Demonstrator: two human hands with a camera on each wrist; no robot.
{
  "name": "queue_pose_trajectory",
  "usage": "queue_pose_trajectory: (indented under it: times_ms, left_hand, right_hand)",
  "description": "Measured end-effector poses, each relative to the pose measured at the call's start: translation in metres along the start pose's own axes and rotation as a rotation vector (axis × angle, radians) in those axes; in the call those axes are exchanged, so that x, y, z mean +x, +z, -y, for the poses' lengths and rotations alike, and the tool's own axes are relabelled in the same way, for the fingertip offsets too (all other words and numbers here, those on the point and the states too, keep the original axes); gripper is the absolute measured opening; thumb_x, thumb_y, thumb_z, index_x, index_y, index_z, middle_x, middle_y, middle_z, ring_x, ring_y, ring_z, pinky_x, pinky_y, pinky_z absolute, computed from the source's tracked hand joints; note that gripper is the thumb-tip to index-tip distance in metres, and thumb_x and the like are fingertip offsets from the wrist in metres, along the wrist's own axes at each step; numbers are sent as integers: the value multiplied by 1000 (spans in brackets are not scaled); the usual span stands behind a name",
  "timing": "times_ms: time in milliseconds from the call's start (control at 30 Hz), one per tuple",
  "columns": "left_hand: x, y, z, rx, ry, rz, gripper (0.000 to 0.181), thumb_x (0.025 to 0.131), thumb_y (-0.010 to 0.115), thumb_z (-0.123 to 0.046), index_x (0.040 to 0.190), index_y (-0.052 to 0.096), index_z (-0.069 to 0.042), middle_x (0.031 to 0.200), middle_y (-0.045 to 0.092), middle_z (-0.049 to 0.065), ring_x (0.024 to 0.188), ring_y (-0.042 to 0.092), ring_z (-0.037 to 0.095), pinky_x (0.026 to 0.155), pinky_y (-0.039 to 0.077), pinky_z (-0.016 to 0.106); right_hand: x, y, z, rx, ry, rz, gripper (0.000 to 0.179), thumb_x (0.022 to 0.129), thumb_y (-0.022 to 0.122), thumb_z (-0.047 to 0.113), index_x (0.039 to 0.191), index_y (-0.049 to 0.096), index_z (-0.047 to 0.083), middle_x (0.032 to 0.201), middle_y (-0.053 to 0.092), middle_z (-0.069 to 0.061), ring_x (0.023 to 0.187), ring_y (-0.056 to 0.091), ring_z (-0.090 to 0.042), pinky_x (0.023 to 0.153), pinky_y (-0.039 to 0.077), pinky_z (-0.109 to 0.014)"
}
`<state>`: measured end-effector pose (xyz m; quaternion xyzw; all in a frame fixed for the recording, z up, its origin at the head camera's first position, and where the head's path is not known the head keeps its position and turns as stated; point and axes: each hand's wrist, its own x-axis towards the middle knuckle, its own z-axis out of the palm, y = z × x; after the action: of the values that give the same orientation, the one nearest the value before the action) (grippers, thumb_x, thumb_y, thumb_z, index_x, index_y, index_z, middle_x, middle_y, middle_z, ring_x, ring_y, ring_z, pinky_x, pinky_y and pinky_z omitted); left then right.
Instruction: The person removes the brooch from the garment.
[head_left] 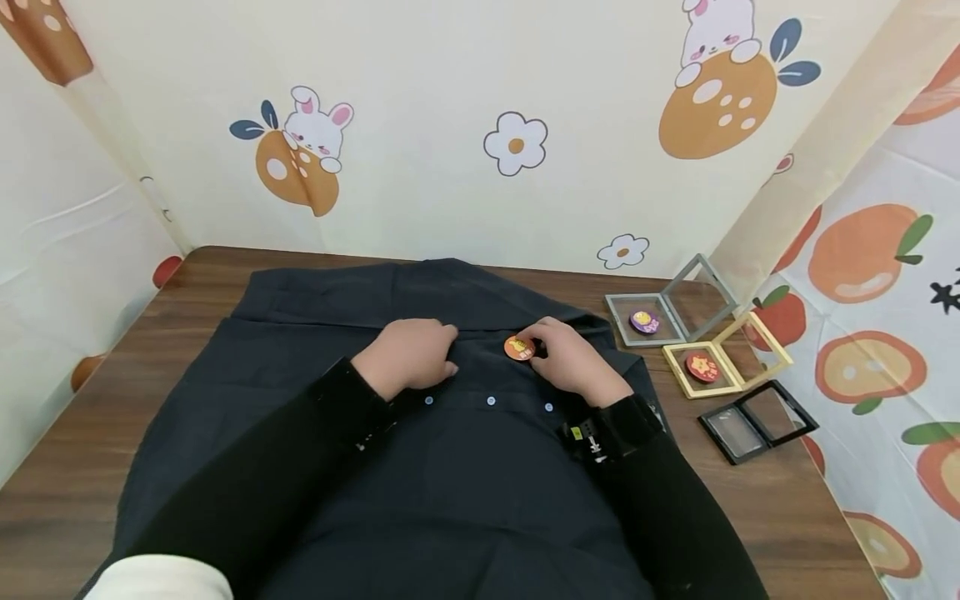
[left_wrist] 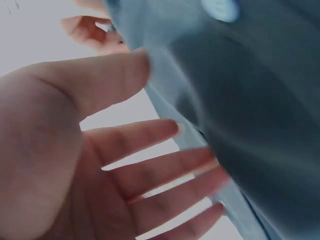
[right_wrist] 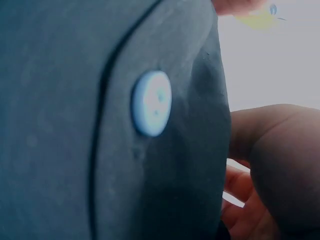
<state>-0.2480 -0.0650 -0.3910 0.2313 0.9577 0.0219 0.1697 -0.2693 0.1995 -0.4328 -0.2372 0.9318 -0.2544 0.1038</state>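
A dark navy shirt [head_left: 450,475] lies spread out, with a row of small pale buttons [head_left: 491,401] across it. My right hand [head_left: 564,357] pinches the right edge of a round orange badge [head_left: 517,348] just above the button row. In the right wrist view, cloth with a large pale button [right_wrist: 152,103] hides much of that hand [right_wrist: 280,165]. On the shirt to the left of the badge is my left hand [head_left: 412,354]. The left wrist view shows its fingers [left_wrist: 145,165] extended and spread, their tips at the cloth, with the thumb apart.
Three small open display cases stand on the wooden table [head_left: 795,517] to the right: a grey one [head_left: 648,342] with a purple badge [head_left: 644,322], a yellow one [head_left: 750,385] with a red badge [head_left: 702,367], and a black one [head_left: 735,457]. Printed curtains [head_left: 420,192] border the table.
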Motion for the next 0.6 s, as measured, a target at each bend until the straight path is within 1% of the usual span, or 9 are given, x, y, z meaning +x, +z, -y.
queue_pose_trajectory:
  times_ms: [133, 233, 367, 467, 533, 600]
  left_hand:
    - [20, -9, -20, 4, 84, -50, 48, 103, 63, -39, 142, 60, -11, 131, 64, 8, 116, 63, 23, 98, 52, 43]
    - [34, -10, -30, 10, 128, -87, 39, 104, 63, -37, 135, 64, -14, 123, 65, 5, 108, 63, 20, 93, 53, 39]
    - [49, -5, -35, 27, 175, -188, 26, 105, 62, -28, 126, 69, -15, 111, 63, 2, 97, 62, 17, 86, 54, 34]
    - [59, 1, -37, -1, 208, -264, 17, 105, 60, -21, 117, 71, -15, 101, 61, 0, 87, 60, 15, 79, 52, 30]
    - [64, 4, -38, -32, 215, -288, 13, 105, 60, -19, 111, 71, -15, 95, 60, 0, 81, 58, 14, 74, 51, 29]
    - [69, 7, -40, -60, 204, -283, 11, 105, 60, -20, 108, 70, -15, 93, 59, -1, 78, 57, 14, 71, 50, 28]
  right_hand:
    - [2, 2, -4, 11, 15, -8, 34, 100, 64, 5, 134, 67, 9, 123, 58, -9, 99, 55, -24, 86, 47, -41]
    - [4, 3, -6, 17, 12, -17, 34, 101, 65, 6, 135, 66, 8, 123, 59, -9, 97, 55, -23, 85, 47, -41]
    - [5, 4, -8, 45, 23, -34, 31, 102, 65, 10, 133, 68, 7, 121, 60, -9, 95, 56, -23, 84, 47, -41]
    - [5, 4, -9, 82, 54, -53, 27, 102, 65, 13, 128, 70, 9, 118, 61, -8, 93, 58, -22, 82, 48, -41]
    - [4, 4, -9, 112, 78, -64, 24, 104, 64, 16, 126, 70, 10, 116, 62, -8, 92, 59, -22, 81, 49, -41]
    - [4, 3, -9, 145, 99, -78, 22, 104, 63, 18, 124, 70, 11, 114, 63, -7, 90, 60, -21, 79, 50, -41]
